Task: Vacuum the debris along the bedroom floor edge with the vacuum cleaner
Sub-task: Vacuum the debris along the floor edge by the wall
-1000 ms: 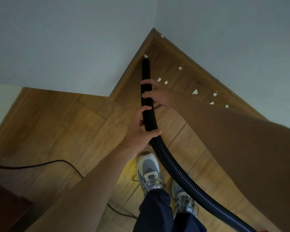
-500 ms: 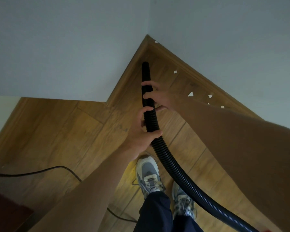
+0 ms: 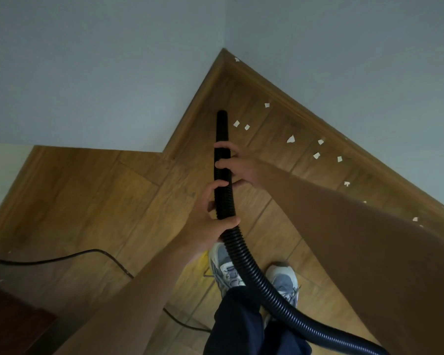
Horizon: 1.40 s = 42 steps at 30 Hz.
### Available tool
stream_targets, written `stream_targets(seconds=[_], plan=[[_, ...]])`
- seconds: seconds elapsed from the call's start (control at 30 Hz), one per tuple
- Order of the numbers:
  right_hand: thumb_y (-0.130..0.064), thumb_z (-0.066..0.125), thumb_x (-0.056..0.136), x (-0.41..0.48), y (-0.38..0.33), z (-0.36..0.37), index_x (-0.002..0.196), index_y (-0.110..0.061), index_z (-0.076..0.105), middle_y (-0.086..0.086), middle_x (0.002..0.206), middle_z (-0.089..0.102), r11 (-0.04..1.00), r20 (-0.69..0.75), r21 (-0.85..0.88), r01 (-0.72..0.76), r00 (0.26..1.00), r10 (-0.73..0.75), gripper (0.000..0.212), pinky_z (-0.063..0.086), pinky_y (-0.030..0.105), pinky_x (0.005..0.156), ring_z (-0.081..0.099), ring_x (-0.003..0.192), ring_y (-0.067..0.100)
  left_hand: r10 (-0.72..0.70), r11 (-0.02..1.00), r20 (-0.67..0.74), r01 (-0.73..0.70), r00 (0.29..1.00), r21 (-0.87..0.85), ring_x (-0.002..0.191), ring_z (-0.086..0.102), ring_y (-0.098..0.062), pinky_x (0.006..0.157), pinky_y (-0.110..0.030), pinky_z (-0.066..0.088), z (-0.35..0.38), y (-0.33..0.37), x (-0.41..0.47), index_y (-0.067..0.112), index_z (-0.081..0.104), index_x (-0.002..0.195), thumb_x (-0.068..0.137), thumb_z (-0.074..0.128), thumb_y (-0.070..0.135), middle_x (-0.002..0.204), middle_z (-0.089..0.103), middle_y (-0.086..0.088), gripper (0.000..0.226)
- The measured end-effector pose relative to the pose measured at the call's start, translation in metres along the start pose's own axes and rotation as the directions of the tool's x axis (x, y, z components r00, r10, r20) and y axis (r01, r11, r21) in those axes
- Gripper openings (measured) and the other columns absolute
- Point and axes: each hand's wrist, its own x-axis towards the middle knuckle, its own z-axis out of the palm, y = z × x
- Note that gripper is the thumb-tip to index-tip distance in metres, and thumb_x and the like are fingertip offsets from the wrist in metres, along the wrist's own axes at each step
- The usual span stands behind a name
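Wooden floor (image 3: pixel 128 201) carries paper scraps (image 3: pixel 290 139), black cord (image 3: pixel 92 252).

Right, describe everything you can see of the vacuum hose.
The vacuum hose is black, ribbed along its length, and looks like flexible plastic. It enters at the lower right edge, curves up over the shoes, then runs straight toward the room corner. Its open end carries no nozzle and lies beside the left skirting board, near the paper scraps. Whether it touches the floor is unclear. The left hand grips it lower down, and the right hand grips nearer the end.
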Motion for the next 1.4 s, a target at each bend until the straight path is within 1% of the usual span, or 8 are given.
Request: stream_targets(seconds=[0.17, 0.27, 0.5, 0.73, 0.87, 1.07, 1.27, 1.4], plan=[[-0.013, 0.060, 0.094, -0.017, 0.025, 0.007, 0.136, -0.038, 0.047, 0.006, 0.126, 0.057, 0.995, 0.004, 0.085, -0.043, 0.999, 0.042, 0.051, 0.056, 0.027, 0.059, 0.065, 0.092, 0.017, -0.079, 0.996, 0.058, 0.077, 0.995, 0.037, 0.100, 0.064, -0.023, 0.065, -0.036, 0.058, -0.004, -0.013, -0.015, 0.044, 0.051, 0.122, 0.078, 0.074, -0.004, 0.123, 0.055, -0.008, 0.069], [-0.013, 0.060, 0.094, -0.022, 0.035, 0.004, 0.137, -0.036, 0.047, 0.008, 0.125, 0.057, 0.992, -0.010, 0.119, -0.041, 0.999, 0.043, 0.051, 0.056, 0.026, 0.057, 0.064, 0.088, 0.015, -0.097, 0.993, 0.061, 0.093, 0.993, 0.068, 0.099, 0.065, -0.022, 0.067, -0.039, 0.060, 0.000, -0.017, -0.017, 0.046, 0.051, 0.121, 0.078, 0.075, -0.003, 0.121, 0.057, -0.007, 0.069], [-0.012, 0.060, 0.094, -0.025, 0.038, -0.016, 0.135, -0.036, 0.048, 0.008, 0.122, 0.058, 0.988, -0.058, 0.155, -0.018, 0.998, 0.027, 0.049, 0.056, 0.030, 0.063, 0.064, 0.092, 0.017, -0.057, 0.986, 0.064, 0.046, 0.996, 0.159, 0.112, 0.058, -0.026, 0.075, -0.045, 0.061, 0.015, -0.014, -0.003, 0.051, 0.050, 0.121, 0.077, 0.076, 0.002, 0.125, 0.054, -0.006, 0.071], [-0.013, 0.061, 0.093, -0.021, 0.033, -0.040, 0.135, -0.036, 0.049, 0.007, 0.119, 0.059, 0.986, -0.106, 0.167, 0.015, 0.994, 0.003, 0.049, 0.056, 0.029, 0.062, 0.066, 0.090, 0.017, -0.044, 0.981, 0.071, 0.029, 0.997, 0.194, 0.109, 0.060, -0.026, 0.075, -0.052, 0.060, 0.032, 0.003, 0.012, 0.054, 0.051, 0.116, 0.077, 0.077, 0.002, 0.121, 0.055, -0.003, 0.070], [-0.012, 0.060, 0.093, -0.018, 0.026, -0.057, 0.135, -0.037, 0.048, 0.006, 0.120, 0.059, 0.986, -0.118, 0.162, 0.036, 0.993, -0.017, 0.050, 0.057, 0.031, 0.064, 0.066, 0.093, 0.018, -0.046, 0.984, 0.100, 0.027, 0.994, 0.178, 0.105, 0.062, -0.025, 0.071, -0.047, 0.062, 0.043, 0.016, 0.021, 0.049, 0.051, 0.120, 0.079, 0.075, 0.000, 0.123, 0.051, -0.005, 0.068], [-0.014, 0.061, 0.093, -0.018, 0.021, -0.076, 0.135, -0.039, 0.048, 0.005, 0.121, 0.058, 0.986, -0.131, 0.155, 0.064, 0.990, -0.043, 0.051, 0.061, 0.036, 0.073, 0.066, 0.100, 0.020, -0.016, 0.980, 0.101, -0.004, 0.995, 0.197, 0.118, 0.054, -0.024, 0.072, -0.052, 0.061, 0.056, 0.024, 0.032, 0.050, 0.052, 0.119, 0.077, 0.078, 0.001, 0.126, 0.050, -0.004, 0.070], [-0.013, 0.060, 0.093, -0.029, 0.033, -0.081, 0.135, -0.038, 0.049, 0.003, 0.119, 0.059, 0.978, -0.140, 0.202, 0.059, 0.990, -0.031, 0.050, 0.056, 0.025, 0.054, 0.066, 0.093, 0.017, -0.054, 0.972, 0.122, 0.024, 0.991, 0.235, 0.115, 0.058, -0.029, 0.075, -0.052, 0.060, 0.064, 0.021, 0.029, 0.054, 0.052, 0.117, 0.077, 0.078, 0.003, 0.124, 0.051, -0.005, 0.070], [-0.013, 0.059, 0.094, -0.041, 0.052, -0.078, 0.136, -0.038, 0.047, 0.001, 0.116, 0.058, 0.972, -0.125, 0.234, 0.033, 0.992, -0.004, 0.051, 0.057, 0.026, 0.056, 0.066, 0.091, 0.016, -0.106, 0.959, 0.148, 0.062, 0.983, 0.277, 0.101, 0.065, -0.028, 0.066, -0.038, 0.061, 0.069, 0.010, 0.015, 0.050, 0.049, 0.122, 0.080, 0.076, 0.002, 0.124, 0.052, -0.007, 0.070]])
